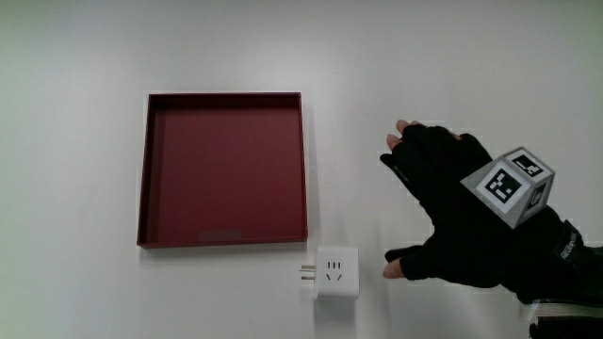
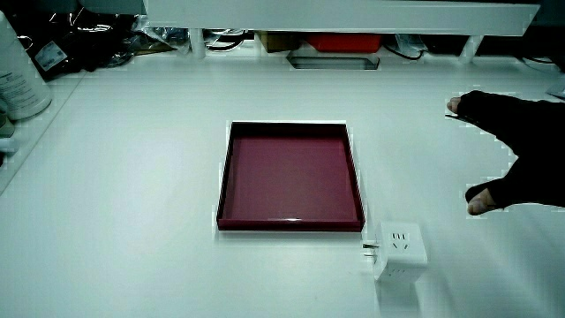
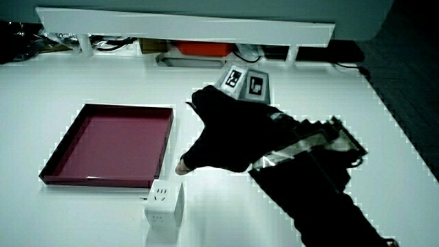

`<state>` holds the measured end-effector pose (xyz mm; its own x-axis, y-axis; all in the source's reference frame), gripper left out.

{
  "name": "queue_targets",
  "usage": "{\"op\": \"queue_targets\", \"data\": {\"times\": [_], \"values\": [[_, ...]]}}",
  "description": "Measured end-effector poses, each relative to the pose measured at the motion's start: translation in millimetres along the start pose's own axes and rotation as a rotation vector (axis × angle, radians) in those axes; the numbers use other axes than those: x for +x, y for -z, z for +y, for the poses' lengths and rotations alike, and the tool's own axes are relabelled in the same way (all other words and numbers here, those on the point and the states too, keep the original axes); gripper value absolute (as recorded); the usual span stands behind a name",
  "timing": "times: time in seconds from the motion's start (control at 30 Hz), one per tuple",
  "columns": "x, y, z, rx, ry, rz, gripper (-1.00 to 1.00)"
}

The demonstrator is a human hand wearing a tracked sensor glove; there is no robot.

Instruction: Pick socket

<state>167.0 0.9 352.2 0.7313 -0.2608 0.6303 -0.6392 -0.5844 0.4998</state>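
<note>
The socket (image 1: 336, 273) is a small white cube with plug pins on one face. It rests on the white table just nearer to the person than a corner of the dark red tray (image 1: 223, 239). In both side views the socket (image 2: 399, 250) (image 3: 164, 201) sits alone, untouched. The hand (image 1: 450, 207) in the black glove hovers beside the socket, fingers spread and holding nothing, thumb tip a short gap from the cube. The patterned cube (image 1: 510, 185) sits on the hand's back. The hand (image 2: 512, 150) (image 3: 230, 134) appears open in both side views.
The tray (image 2: 291, 221) (image 3: 103, 180) is shallow, square and holds nothing. A low white partition (image 2: 335, 16) (image 3: 185, 26) runs along the table's edge farthest from the person, with cables and boxes under it.
</note>
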Motion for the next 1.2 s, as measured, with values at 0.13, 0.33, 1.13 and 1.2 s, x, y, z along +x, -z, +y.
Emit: {"op": "queue_targets", "data": {"times": [0.13,0.33,1.13,1.2], "values": [[-0.2,14.5,7,-0.014,-0.026,-0.003,0.0],[2.7,38.4,18,-0.059,-0.042,0.045,0.0],[16.4,108.6,55,-0.164,0.045,0.041,0.0],[15.6,110.4,56,-0.18,0.036,0.052,0.0]]}}
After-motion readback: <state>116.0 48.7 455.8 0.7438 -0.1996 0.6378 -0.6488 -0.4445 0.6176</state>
